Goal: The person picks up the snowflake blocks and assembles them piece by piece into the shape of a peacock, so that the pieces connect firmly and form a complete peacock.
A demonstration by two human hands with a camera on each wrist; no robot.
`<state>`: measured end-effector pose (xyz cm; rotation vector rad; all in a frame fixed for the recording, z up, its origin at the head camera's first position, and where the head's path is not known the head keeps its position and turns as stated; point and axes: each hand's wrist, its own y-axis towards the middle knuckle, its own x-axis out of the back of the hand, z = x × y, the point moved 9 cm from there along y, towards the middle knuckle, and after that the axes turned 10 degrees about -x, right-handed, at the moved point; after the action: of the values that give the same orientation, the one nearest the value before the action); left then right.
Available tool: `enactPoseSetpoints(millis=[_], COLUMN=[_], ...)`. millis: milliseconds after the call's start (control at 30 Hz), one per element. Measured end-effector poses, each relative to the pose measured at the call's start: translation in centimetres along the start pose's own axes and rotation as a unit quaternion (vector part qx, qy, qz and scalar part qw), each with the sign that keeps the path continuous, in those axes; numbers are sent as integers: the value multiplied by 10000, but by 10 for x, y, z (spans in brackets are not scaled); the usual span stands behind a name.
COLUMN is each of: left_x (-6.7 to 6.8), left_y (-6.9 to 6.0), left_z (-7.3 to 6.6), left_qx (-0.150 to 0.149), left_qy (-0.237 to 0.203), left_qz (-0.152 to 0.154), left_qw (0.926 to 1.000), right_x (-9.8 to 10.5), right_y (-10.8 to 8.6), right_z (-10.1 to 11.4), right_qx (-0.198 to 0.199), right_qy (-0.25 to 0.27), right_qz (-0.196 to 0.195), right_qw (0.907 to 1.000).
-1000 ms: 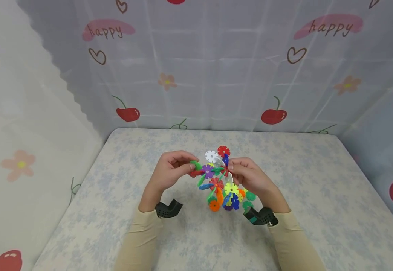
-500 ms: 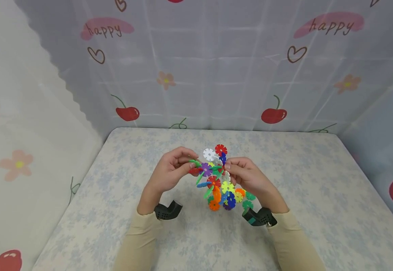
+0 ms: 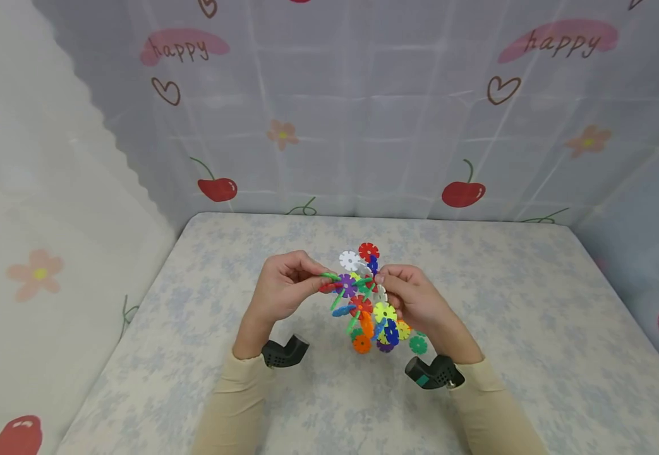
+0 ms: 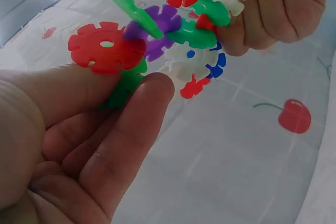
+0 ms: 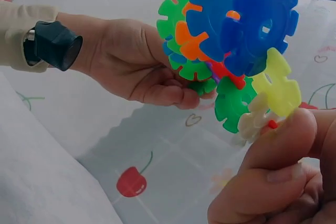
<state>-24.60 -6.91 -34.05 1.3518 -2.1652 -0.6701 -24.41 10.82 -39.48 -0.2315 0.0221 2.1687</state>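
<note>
A cluster of notched plastic snowflake discs [image 3: 360, 306] in many colours is held up between my two hands. From the left, my left hand [image 3: 284, 289] pinches a green disc [image 4: 126, 88] between thumb and forefinger. A red disc [image 4: 105, 48] sits just above that thumb, and a purple disc [image 4: 157, 32] lies beyond. On the cluster's other side my right hand [image 3: 417, 296] pinches it with thumb and forefinger, by a small red piece [image 5: 272, 124] mostly hidden by the fingers. Blue discs [image 5: 262, 30] and a yellow disc [image 5: 278, 85] stand above that hand in the right wrist view.
Beneath is a table [image 3: 181, 379] with a pale blue-patterned cover. A printed curtain [image 3: 352, 126] hangs behind it, and light cloth [image 3: 28, 208] hangs at the left. Black cameras [image 3: 285, 351] are strapped to both wrists.
The cluster has shifted slightly left and turned a little. My left fingers, spread around the green disc half a second ago, now close on it. My right hand keeps its grip.
</note>
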Motion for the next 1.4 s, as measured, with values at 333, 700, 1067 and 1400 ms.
enactPoseSetpoints(millis=[333, 700, 1067, 1400], left_x=[-8, -7, 2, -14], left_y=[0, -2, 1, 3], left_z=[2, -5, -12, -11], left_qx=[-44, -441, -930, -802], left_qy=[42, -180, 34, -457], left_qz=[572, 350, -857, -626], left_qw=[9983, 9983, 9920, 9938], right_x=[1, -5, -5, -5], right_y=[-5, -4, -3, -7], right_z=[7, 8, 4, 8], right_qx=[176, 192, 210, 246], right_qy=[109, 281, 697, 1059], right_qz=[99, 126, -155, -251], right_qw=[9997, 9993, 9972, 9938])
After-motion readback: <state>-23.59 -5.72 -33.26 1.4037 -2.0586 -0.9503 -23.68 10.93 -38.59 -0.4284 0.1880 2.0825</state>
